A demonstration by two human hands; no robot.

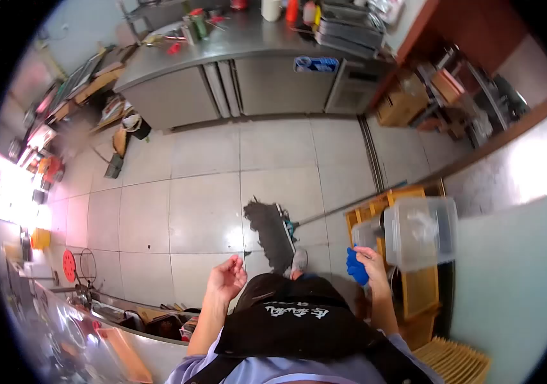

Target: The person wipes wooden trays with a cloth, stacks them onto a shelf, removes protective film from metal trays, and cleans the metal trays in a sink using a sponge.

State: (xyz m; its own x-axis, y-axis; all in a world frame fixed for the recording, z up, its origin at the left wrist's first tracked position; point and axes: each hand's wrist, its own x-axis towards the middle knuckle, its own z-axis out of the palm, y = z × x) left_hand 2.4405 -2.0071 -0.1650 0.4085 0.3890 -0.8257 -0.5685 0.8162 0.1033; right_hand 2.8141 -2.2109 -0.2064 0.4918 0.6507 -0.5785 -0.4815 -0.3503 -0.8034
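Note:
My right hand (371,264) is closed on a crumpled blue bundle (356,267); whether it is a cloth or a glove I cannot tell. Close to that hand is a clear plastic bin (419,233) on a yellow wooden rack (420,293). My left hand (227,278) is raised in front of the apron (296,326), fingers curled in, with nothing visible in them. On the floor ahead lies a wide mop (269,234) with a grey fringe, by a shoe (300,259). Its handle (341,208) slants right towards the rack.
A steel counter (248,41) with bottles and stacked trays (350,29) runs along the far side. Cardboard boxes (403,102) stand far right. A dustpan (114,165) and black bucket (136,126) are at far left. A steel worktop (72,320) is at near left.

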